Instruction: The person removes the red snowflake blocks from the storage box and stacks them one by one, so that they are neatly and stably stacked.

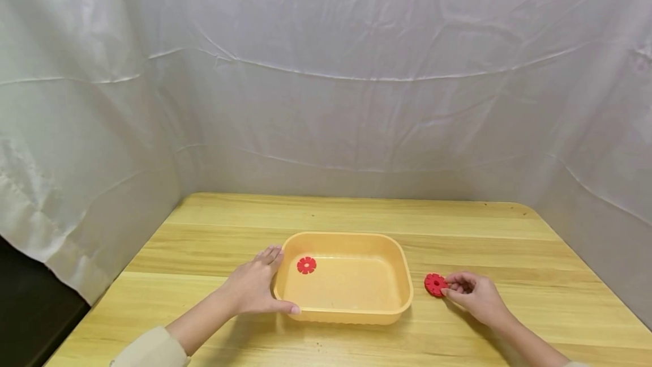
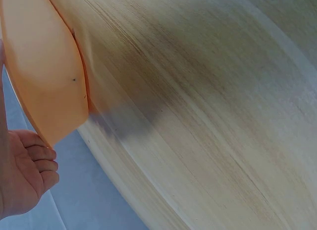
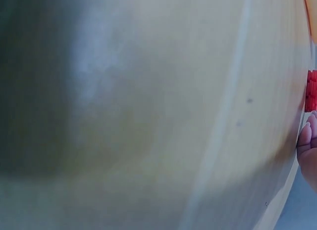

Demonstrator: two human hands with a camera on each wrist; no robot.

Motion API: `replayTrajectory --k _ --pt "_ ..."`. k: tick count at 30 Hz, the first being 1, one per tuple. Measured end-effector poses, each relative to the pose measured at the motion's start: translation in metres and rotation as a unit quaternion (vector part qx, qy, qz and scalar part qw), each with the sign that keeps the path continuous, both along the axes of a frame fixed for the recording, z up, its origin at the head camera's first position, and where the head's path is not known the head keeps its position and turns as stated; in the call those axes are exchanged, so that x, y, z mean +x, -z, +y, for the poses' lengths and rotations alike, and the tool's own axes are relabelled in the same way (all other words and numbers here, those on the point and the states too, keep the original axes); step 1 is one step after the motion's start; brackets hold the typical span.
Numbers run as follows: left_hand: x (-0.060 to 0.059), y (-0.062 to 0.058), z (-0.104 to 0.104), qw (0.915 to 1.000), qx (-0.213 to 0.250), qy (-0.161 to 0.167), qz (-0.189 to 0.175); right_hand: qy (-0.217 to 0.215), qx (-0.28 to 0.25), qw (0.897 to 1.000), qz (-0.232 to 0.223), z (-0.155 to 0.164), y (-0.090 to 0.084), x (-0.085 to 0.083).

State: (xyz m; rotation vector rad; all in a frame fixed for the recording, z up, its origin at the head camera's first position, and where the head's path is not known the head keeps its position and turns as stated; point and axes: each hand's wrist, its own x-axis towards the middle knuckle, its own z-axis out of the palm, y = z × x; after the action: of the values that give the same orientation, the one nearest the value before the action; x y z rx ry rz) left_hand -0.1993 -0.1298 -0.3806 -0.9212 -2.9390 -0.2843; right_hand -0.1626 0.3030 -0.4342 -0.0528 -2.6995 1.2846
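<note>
A yellow plastic tray [image 1: 346, 235] stands on the wooden table [image 1: 356, 214], with one red notched disc [image 1: 306, 265] lying in its left part. My left hand [image 1: 257, 285] rests against the tray's left wall, its fingers stretched along the side and the thumb along the front. The left wrist view shows the tray's wall [image 2: 44, 66] right beside that hand [image 2: 25, 175]. A second red disc [image 1: 434, 284] lies on the table just right of the tray. My right hand [image 1: 450, 289] pinches its right edge. In the right wrist view the disc [image 3: 311, 91] and a fingertip [image 3: 306, 136] sit at the frame's right edge.
White cloth [image 1: 326, 101] hangs behind the table and on both sides. The table's left edge [image 1: 117, 276] drops off to a dark floor. Bare wood runs behind the tray and to the right of my right hand.
</note>
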Motion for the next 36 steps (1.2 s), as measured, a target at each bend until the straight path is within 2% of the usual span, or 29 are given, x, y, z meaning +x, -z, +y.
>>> replayTrajectory --k 16,22,29,36 --pt "0.0 -0.001 0.0 1.0 0.001 -0.002 -0.005 0.01 0.044 0.998 0.053 0.001 0.005 -0.002" --pt "0.0 -0.001 0.001 0.9999 0.003 -0.005 -0.011 0.019 0.036 0.998 0.045 0.001 0.003 -0.002" --pt "0.0 -0.001 0.001 0.9999 0.002 -0.009 -0.014 0.019 0.005 1.0 0.021 0.0 -0.008 -0.003" --pt "-0.001 0.0 0.0 0.9999 0.002 -0.009 -0.01 0.009 0.018 0.997 0.077 -0.003 -0.019 -0.008"
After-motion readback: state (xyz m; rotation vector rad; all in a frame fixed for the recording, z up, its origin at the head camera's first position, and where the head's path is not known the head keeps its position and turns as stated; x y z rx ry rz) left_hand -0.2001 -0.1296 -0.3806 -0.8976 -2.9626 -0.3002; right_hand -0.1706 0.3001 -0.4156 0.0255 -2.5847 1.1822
